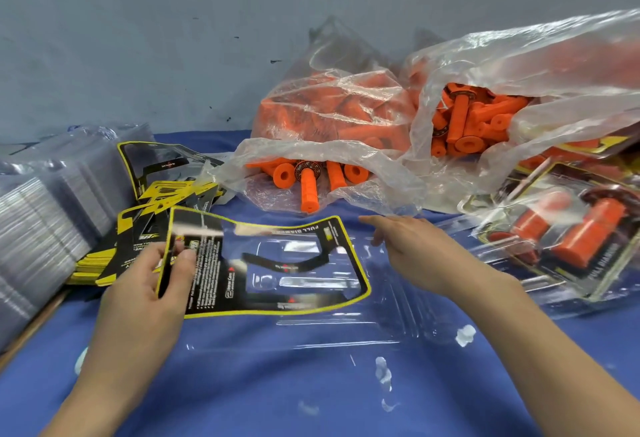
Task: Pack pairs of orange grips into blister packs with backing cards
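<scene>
While I watched through the head camera, the left hand (pixel 149 284) pinched the left edge of a black and yellow backing card (pixel 204 273), thumb on top and fingers curled beneath. The card lay tilted over the left part of a clear blister pack (pixel 346 327), which rested flat on the blue cloth (pixel 277 395) in front of me. The right hand (pixel 412 246) reached forward above the far right side of that pack, fingers loosely extended and holding nothing; I could not tell whether it touched the plastic. The orange grips (pixel 306 187) sat further back, spilling from the mouth of a crumpled clear bag (pixel 339 156), with more of them in a second bag (pixel 519 65) to its right. A filled pack (pixel 568 239) with two grips lay near the right edge. On the left I saw a loose pile of cards (pixel 104 263) beside a stack of empty blisters (pixel 41 214).
</scene>
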Demonstrator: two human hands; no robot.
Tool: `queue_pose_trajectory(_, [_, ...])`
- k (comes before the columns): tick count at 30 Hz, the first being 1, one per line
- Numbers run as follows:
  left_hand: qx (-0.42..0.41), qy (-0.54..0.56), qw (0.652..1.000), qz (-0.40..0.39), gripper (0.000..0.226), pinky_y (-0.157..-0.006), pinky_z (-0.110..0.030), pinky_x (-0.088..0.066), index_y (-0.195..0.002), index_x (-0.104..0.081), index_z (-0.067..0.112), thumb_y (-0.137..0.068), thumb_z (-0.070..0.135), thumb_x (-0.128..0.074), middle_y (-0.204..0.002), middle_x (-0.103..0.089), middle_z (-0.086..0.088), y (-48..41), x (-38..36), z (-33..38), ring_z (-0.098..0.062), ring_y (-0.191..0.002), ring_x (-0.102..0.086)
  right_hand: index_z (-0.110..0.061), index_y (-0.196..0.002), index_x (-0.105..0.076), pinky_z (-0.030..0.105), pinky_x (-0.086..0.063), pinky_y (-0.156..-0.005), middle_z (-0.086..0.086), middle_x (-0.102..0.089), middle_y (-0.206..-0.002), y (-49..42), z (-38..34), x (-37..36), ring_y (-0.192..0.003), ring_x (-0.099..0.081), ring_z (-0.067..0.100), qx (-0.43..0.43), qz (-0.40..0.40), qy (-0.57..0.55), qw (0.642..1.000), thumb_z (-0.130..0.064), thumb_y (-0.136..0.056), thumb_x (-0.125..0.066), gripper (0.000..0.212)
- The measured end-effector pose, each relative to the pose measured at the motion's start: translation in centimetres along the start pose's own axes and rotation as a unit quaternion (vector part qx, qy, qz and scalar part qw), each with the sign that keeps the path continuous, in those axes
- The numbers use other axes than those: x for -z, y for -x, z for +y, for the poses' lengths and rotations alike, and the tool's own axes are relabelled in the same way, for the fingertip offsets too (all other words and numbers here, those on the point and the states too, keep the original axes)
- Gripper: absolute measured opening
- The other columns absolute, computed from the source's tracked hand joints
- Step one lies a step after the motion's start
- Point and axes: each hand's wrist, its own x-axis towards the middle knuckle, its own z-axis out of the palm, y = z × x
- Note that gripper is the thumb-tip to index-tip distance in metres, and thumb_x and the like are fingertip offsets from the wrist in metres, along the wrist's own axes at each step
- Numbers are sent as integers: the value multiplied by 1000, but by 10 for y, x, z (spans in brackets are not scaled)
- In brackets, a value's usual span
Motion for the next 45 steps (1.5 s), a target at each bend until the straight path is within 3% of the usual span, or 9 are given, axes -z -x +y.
queue_pose_trajectory(3, [9, -41, 999, 24, 19, -62, -42, -55, -95, -61, 38, -94, 54, -50, -75, -71, 14, -7, 7, -9, -23, -71, -68, -27, -149, -34, 35, -38, -100, -6, -58, -133, 1, 1, 0, -124, -49, 21, -5, -1, 12, 1000, -3, -93, -35, 61])
queue_pose_trajectory(6, [-1, -42, 998, 47, 32, -60, -30, -50, -96, -60, 37, -88, 64, -45, -77, -70, 17, -10, 13, -10, -12, -68, -67, -26, -151, -32, 35, -36, -100, -3, -54, -140, 1, 1, -1, -126, -47, 23, -11, -5, 30, 999, -8, -98, -34, 56])
queue_pose_trajectory(10, [-7, 25, 999, 28, 36, -54, -34, -52, -101, -61, 34, -88, 66, -50, -81, -74, 11, -6, 7, -4, -12, -70, -70, -26, -152, -27, 35, -36, -99, -5, -57, -136, 1, 3, -2, -125, -47, 23, -26, 14, 11, 999, -1, -93, -35, 64])
queue_pose_trajectory(16, [17, 64, 995, -70, 11, -40, -6, -35, -91, -64, 35, -96, 34, -54, -67, -71, 8, -1, -11, 3, 2, -47, -54, -27, -153, -22, 34, -36, -89, -6, -59, -132, 0, 2, -5, -118, -49, 24, -22, 30, -6, 999, -1, -91, -36, 69])
queue_pose_trajectory(27, [27, 49, 994, -95, 11, -41, -10, -38, -94, -63, 37, -97, 37, -53, -72, -74, 8, 0, -27, 7, -1, -51, -59, -26, -153, -23, 38, -36, -99, 2, -53, -140, -2, 4, -8, -123, -48, 28, -17, 11, 24, 999, -12, -101, -34, 56])
queue_pose_trajectory(32, [33, 28, 994, -97, 13, -46, -23, -42, -95, -62, 35, -97, 41, -51, -72, -74, 6, -1, -28, 10, -7, -54, -61, -27, -152, -27, 38, -34, -102, 0, -49, -145, -2, 4, -8, -127, -46, 27, -15, 9, 33, 999, -11, -100, -34, 55])
queue_pose_trajectory(35, [39, 41, 994, -90, 17, -41, -12, -39, -93, -63, 21, -98, 33, -52, -64, -71, 7, 0, -31, 13, -1, -45, -55, -27, -152, -28, 38, -34, -101, 0, -50, -144, -3, 4, -7, -125, -46, 27, -10, 12, 34, 999, -13, -101, -33, 53])
queue_pose_trajectory(38, [47, 44, 992, -106, 20, -44, -19, -41, -93, -61, 16, -99, 32, -51, -60, -69, 5, 0, -31, 16, -3, -42, -54, -28, -151, -29, 38, -35, -101, 0, -50, -143, -1, 4, -7, -124, -46, 27, -9, 12, 31, 999, -14, -101, -33, 52])
queue_pose_trajectory(45, [76, 75, 988, -110, 18, -32, -13, -32, -89, -60, 11, -100, 23, -51, -43, -57, 3, 0, -27, 20, -2, -31, -42, -31, -150, -30, 37, -32, -101, -3, -52, -139, 0, 4, -7, -125, -44, 24, -8, 10, 17, 1000, -13, -99, -35, 55])
